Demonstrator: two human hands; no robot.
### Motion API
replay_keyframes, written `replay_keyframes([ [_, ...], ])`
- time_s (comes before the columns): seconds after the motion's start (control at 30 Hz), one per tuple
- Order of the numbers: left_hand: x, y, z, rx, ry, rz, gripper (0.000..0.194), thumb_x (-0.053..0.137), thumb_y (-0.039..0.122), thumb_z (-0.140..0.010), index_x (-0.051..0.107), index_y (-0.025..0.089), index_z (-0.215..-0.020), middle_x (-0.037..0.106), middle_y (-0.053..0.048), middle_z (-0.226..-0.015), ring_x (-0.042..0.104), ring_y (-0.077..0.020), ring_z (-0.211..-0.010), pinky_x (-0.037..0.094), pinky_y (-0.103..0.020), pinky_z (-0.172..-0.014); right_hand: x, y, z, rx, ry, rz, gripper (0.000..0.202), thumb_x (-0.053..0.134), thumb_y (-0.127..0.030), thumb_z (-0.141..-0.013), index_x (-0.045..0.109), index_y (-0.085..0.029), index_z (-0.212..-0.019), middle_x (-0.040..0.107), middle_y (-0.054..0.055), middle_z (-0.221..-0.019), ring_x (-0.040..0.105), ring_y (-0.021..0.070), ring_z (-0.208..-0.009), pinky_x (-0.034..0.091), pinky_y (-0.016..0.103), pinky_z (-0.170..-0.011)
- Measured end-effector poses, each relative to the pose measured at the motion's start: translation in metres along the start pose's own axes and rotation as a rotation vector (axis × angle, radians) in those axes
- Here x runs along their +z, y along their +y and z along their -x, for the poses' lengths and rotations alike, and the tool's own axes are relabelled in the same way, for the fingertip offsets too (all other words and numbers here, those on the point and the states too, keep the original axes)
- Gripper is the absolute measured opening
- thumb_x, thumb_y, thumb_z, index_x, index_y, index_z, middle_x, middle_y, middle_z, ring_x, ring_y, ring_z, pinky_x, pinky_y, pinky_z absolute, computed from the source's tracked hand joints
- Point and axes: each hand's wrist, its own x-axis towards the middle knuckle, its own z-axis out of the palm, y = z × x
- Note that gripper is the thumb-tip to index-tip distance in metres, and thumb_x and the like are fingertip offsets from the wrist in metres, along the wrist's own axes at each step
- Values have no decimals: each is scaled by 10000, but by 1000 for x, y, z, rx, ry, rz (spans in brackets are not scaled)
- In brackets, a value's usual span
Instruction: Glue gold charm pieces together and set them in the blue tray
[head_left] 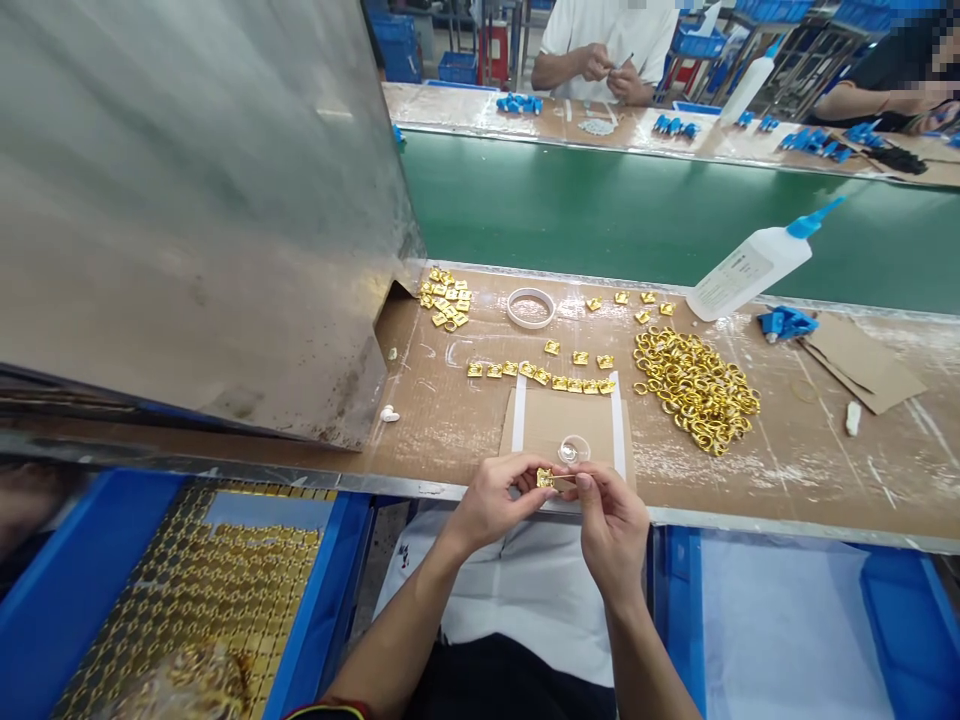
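Between the thumb and fingers of my left hand point(495, 503) is a small square gold piece point(544, 478). My right hand point(616, 525) pinches a thin stick point(564, 477), its tip at the gold piece. Both hands meet over the front edge of the bench. Just beyond them a small clear round dish point(574, 450) sits on a cardboard sheet point(540, 425) with white tape strips. A row of similar gold pieces point(559, 383) lies along the far side of that sheet. To the right is a heap of gold rings point(694, 390).
A large metal housing point(195, 200) rises at the left. A tape roll point(531, 308), more gold pieces point(446, 298) and a tilted blue-tipped bottle point(754, 272) stand farther back. Behind runs a green belt point(562, 190), with a co-worker point(607, 50) across it. Blue crates point(679, 590) flank my lap.
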Motion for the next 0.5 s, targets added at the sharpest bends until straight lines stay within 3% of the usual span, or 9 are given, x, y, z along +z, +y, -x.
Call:
replay_keyframes([
  [0.5,-2,0,0,24,9,-36,180,671,230,-864,756,145,-997,639,-4,-688,560,-117,-607,478,-205,-590,0,-2,-2,-85,-34,75,185,567,-207,-987,729,-223,-899,755,25,-819,699,155,-639,550,243,-586],
])
